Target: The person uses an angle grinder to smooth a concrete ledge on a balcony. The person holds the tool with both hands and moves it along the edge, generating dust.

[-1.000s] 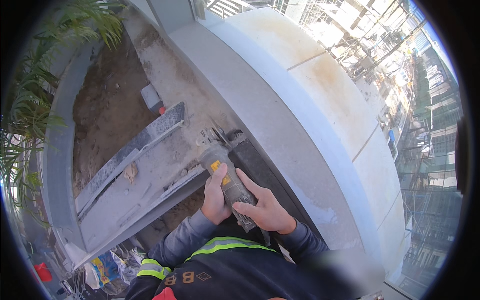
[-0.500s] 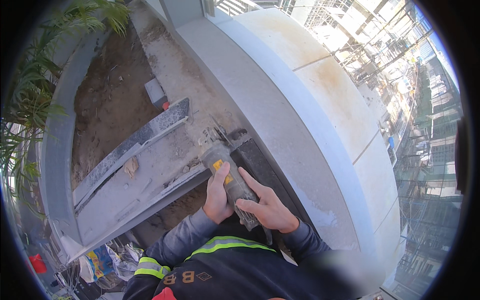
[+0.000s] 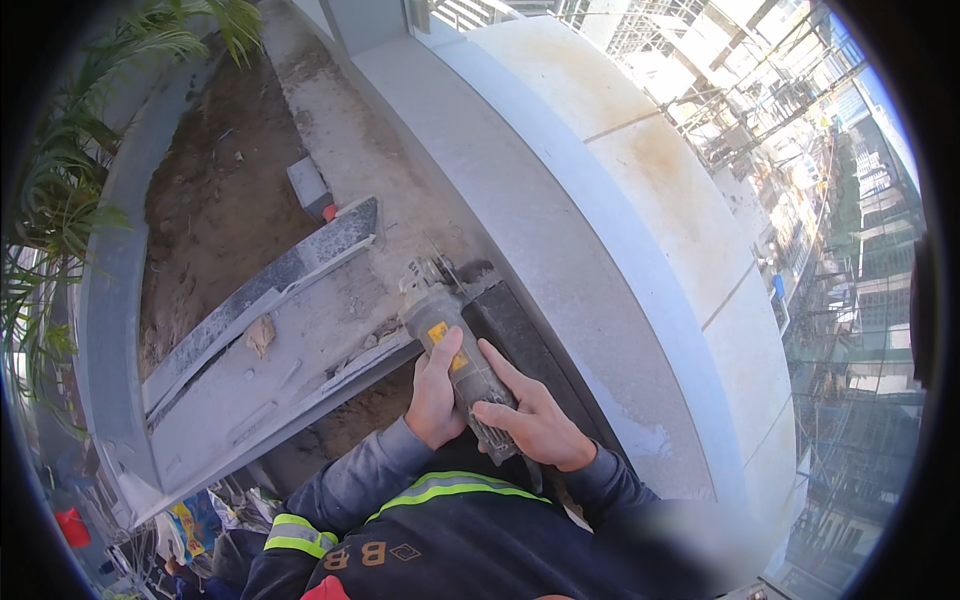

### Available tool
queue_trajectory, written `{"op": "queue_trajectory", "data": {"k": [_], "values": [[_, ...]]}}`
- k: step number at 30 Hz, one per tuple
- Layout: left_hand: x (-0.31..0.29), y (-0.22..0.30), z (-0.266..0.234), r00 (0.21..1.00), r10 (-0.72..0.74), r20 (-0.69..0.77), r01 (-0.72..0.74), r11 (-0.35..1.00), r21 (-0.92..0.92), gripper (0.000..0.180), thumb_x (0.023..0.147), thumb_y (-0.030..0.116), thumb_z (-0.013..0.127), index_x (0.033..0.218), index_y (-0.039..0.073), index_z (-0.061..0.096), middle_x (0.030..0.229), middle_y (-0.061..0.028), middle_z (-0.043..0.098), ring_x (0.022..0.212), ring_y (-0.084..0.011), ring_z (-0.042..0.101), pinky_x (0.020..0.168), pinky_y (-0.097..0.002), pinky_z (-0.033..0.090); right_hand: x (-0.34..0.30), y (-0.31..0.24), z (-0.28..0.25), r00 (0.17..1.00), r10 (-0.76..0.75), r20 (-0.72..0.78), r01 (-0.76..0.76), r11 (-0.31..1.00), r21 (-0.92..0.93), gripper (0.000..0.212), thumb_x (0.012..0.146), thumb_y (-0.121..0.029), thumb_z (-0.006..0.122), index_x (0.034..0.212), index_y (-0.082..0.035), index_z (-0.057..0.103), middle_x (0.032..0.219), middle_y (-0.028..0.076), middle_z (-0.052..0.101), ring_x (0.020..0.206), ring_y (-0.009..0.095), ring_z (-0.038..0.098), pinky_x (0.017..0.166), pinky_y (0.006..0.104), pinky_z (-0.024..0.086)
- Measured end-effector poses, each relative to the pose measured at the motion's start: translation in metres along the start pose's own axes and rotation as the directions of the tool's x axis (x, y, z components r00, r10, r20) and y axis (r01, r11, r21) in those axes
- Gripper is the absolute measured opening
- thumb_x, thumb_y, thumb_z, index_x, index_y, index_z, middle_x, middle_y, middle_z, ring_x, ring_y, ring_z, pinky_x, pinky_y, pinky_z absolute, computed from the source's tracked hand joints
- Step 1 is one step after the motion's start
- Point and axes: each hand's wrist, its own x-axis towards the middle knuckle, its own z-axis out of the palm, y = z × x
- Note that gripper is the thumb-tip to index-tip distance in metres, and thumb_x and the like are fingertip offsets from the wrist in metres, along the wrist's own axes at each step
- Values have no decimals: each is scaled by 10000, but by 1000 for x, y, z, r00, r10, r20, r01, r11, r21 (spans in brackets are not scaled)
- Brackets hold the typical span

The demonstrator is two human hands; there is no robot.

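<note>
A dusty grey angle grinder [image 3: 424, 312] with yellow labels is in both my hands, its thin disc [image 3: 445, 268] pointing away from me. My left hand [image 3: 436, 395] wraps round the left side of the body, thumb on top by the yellow label. My right hand [image 3: 545, 425] grips the rear part, with the index finger stretched along the side. The disc is near the far end of a black edge piece [image 3: 515, 335] beside the white curved ledge. I cannot tell whether the disc touches it or spins.
A dark stone strip [image 3: 300, 270] lies on the dusty slab left of the grinder, with a small rubble lump [image 3: 260, 337]. Beyond is a soil bed [image 3: 215, 220] with palm leaves [image 3: 60, 220]. Right stands the curved white parapet [image 3: 690, 230], with scaffolding far below.
The grinder and both hands keep nearly the same place and grip. The view has shifted slightly. A dark shape now covers part of the bags at the lower left.
</note>
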Motion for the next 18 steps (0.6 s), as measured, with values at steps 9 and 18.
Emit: {"op": "queue_trajectory", "data": {"k": [9,18], "values": [[2,2,5,1000,7,-16,-6,998,63,347,1066,340,627,1243,48,566,1051,-81,654,903,-196,699,785,-380,605,-3,-7,0,997,79,10,-79,992,99,849,1019,-138,645,1706,-62,151,1145,111,674,801,148,692,730,306,584],[2,-1,5,1000,6,-3,-6,995,102,325,1063,347,618,1238,76,575,1064,-71,658,935,-200,694,820,-387,599,-5,-3,-4,997,81,-10,-80,993,88,856,1008,-130,664,1702,-53,169,1163,112,679,807,146,696,739,305,586]]}}
